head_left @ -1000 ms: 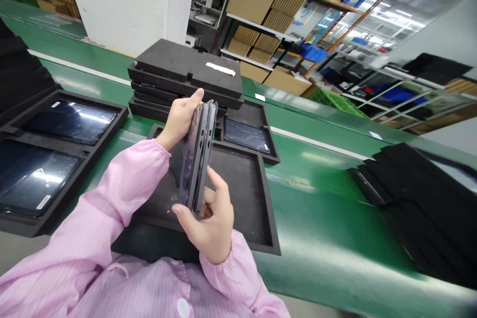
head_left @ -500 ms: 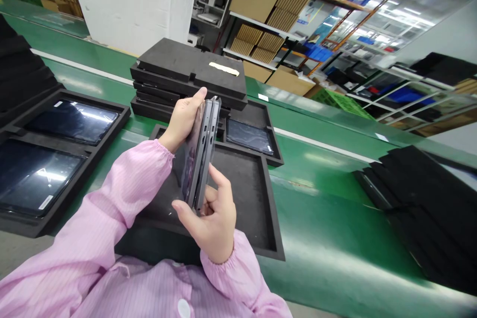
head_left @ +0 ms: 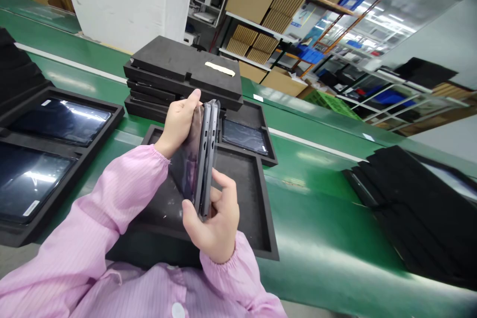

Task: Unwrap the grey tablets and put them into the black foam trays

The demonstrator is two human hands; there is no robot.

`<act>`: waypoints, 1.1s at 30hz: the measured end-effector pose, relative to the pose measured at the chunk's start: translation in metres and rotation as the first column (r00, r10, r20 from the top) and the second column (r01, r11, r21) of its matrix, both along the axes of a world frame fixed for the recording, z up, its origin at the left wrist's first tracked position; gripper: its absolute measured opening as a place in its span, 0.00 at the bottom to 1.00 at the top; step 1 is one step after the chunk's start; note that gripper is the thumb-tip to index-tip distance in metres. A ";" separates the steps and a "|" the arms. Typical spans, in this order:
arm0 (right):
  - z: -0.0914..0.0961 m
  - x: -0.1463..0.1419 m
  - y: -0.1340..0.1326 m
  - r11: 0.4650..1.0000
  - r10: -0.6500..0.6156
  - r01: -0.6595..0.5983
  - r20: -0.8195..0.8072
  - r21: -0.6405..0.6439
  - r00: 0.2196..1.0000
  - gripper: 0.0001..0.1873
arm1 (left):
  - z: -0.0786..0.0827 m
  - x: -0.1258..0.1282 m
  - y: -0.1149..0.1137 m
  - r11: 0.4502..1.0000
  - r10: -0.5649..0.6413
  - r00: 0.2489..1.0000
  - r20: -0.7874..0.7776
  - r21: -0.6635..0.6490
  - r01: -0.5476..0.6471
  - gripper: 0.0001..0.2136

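Note:
Two tablets (head_left: 206,159) are held together on edge in front of me, with clear film around them and their port edges facing me. My left hand (head_left: 181,121) grips their upper left end, its thumb up at the top corner and its other fingers hidden behind. My right hand (head_left: 216,218) closes around the lower end, thumb on the left side and fingers on the right. Beneath them lies a black foam tray (head_left: 246,198), its visible recess bare. In another foam tray (head_left: 100,141) to the left are two dark-screened tablets (head_left: 61,120).
Behind my hands stands a stack of black foam trays (head_left: 167,62) with a yellowish tape strip on top. A tablet (head_left: 244,136) rests in a tray beside it. More black trays (head_left: 421,213) lean at the right on the green conveyor belt (head_left: 309,228).
The two tablets have turned slightly more upright, showing more of the left screen face. My right hand has shifted a little right with them. The whole view has moved slightly.

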State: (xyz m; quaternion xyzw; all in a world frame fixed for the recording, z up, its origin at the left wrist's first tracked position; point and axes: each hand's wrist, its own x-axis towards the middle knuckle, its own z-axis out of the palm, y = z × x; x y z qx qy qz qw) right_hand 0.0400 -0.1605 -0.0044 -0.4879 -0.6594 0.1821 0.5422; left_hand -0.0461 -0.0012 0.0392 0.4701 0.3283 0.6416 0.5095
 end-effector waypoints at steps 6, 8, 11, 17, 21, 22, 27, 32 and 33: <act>0.013 0.017 0.002 1.000 -0.019 0.019 0.147 0.000 0.989 0.21 | -0.002 0.002 0.000 0.985 0.152 0.988 -0.014 0.083 -0.150 0.30; 0.015 0.021 0.003 1.000 -0.018 0.020 0.174 -0.009 0.985 0.19 | -0.002 0.003 0.000 0.976 0.198 0.980 -0.022 0.097 -0.195 0.29; 0.016 0.024 0.005 0.999 -0.010 0.015 0.158 -0.028 0.987 0.18 | -0.002 0.004 -0.001 0.976 0.198 0.980 -0.027 0.095 -0.195 0.29; 0.022 0.027 0.004 0.976 0.071 -0.053 0.074 -0.212 0.995 0.19 | -0.002 0.003 -0.009 0.971 0.237 0.969 -0.065 0.050 -0.234 0.27; 0.032 0.034 -0.002 0.930 0.135 -0.076 0.141 -0.359 0.981 0.17 | -0.003 0.002 -0.018 0.969 0.245 0.963 -0.110 0.065 -0.239 0.27; 0.034 0.036 -0.003 0.920 0.148 -0.075 0.161 -0.386 0.976 0.16 | -0.004 0.002 -0.020 0.969 0.243 0.962 -0.121 0.072 -0.236 0.27; 0.037 0.039 -0.008 0.919 0.145 -0.066 0.176 -0.389 0.974 0.12 | -0.005 0.003 -0.033 0.970 0.235 0.960 -0.151 0.095 -0.223 0.27; 0.034 0.037 -0.007 0.936 0.105 -0.046 0.154 -0.349 0.983 0.13 | -0.004 0.004 -0.039 0.974 0.213 0.963 -0.165 0.117 -0.195 0.27; 0.034 0.036 -0.007 0.937 0.105 -0.047 0.152 -0.347 0.983 0.13 | -0.004 0.004 -0.040 0.974 0.212 0.963 -0.165 0.118 -0.194 0.27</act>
